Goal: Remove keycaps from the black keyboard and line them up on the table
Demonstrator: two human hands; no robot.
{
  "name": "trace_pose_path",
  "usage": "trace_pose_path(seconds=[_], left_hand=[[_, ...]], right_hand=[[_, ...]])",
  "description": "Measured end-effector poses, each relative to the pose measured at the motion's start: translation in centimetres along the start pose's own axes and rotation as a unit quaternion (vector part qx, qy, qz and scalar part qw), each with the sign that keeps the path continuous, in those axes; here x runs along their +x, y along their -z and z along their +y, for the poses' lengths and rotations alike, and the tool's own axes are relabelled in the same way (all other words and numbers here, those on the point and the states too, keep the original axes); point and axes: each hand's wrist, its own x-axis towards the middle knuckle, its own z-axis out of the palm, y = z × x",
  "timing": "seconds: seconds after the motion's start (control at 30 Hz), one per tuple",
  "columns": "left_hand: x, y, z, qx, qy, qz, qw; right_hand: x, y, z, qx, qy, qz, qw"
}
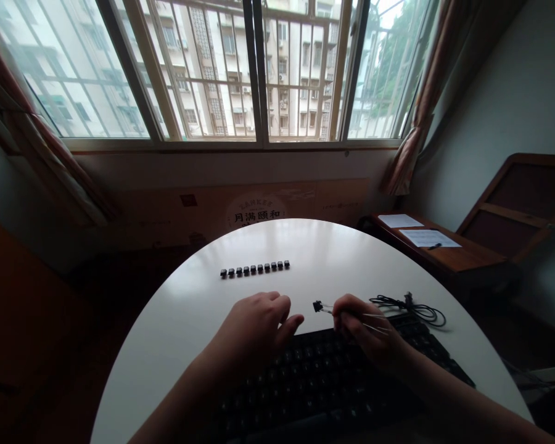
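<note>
My right hand [367,324] is closed on a wire keycap puller [327,308], whose thin metal ends point left and whose other wires stick out behind the fingers. A black keycap [317,306] sits at the puller's tip, just above the keyboard's back edge. To the left, my left hand [261,324] hovers over the back left part of the black keyboard [305,376], thumb stretched apart from the curled fingers, with nothing visible in it. Several black keycaps [253,269] stand in a row on the table beyond my left hand.
The keyboard's coiled black cable [414,308] lies behind its right end. All this is on a round white table [166,333]. A wooden side table [472,250] with papers [430,238] and a pen stands at the right. A barred window is ahead, above a printed cardboard panel [300,200].
</note>
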Motion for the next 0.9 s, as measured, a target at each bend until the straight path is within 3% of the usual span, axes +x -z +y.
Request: trace_pose_path(seconds=[0.2,0.4,0.7,0.9], left_hand=[[0.3,-1.3,0.9,-0.05,-0.037,0.013,0.998],[0.6,-1.8,0.3,-0.103,-0.094,0.024,0.99],[0.3,-1.2,-0.3,-0.139,-0.106,0.044,0.984],[0.0,-0.9,-0.3,-0.171,-0.147,0.06,0.972]], right_hand=[[-0.5,-0.3,-1.2,-0.062,0.102,-0.061,0.991],[-0.7,-1.1,-1.8,-0.092,0.192,-0.065,0.975],[-0.5,-2.3,-1.5,-0.286,0.28,0.104,0.91],[-0.6,-1.8,-2.4,-0.302,0.376,0.118,0.868]])
